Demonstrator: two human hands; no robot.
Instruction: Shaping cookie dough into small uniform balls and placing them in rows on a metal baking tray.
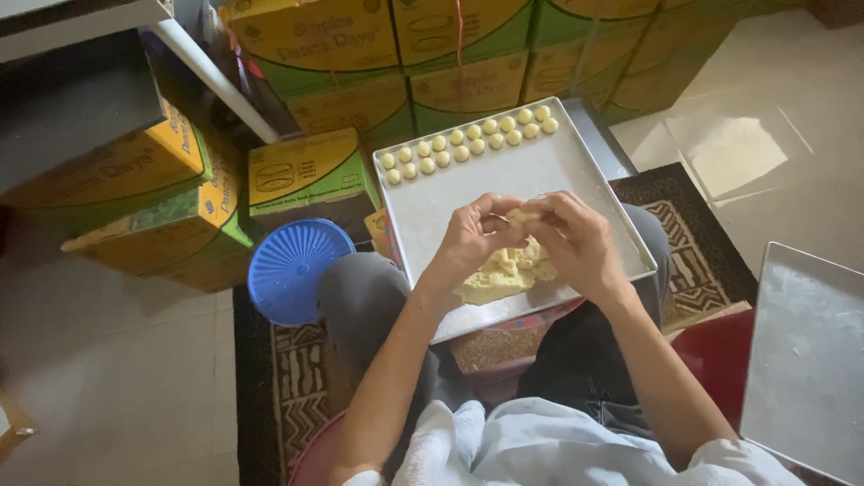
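A metal baking tray [540, 171] rests on my lap. Along its far edge lie two rows of several small round dough balls [468, 144]. A lump of pale yellow dough [504, 274] sits on the near part of the tray. My left hand [472, 236] and my right hand [576, 241] meet above that lump, pinching a small piece of dough [524, 216] between their fingertips.
A blue round plastic lid [292, 270] lies by my left knee. Stacked yellow and green cartons [378, 54] stand beyond the tray and to the left. A second metal tray [805, 360] lies at the right. A patterned rug [693, 234] covers the tiled floor beneath me.
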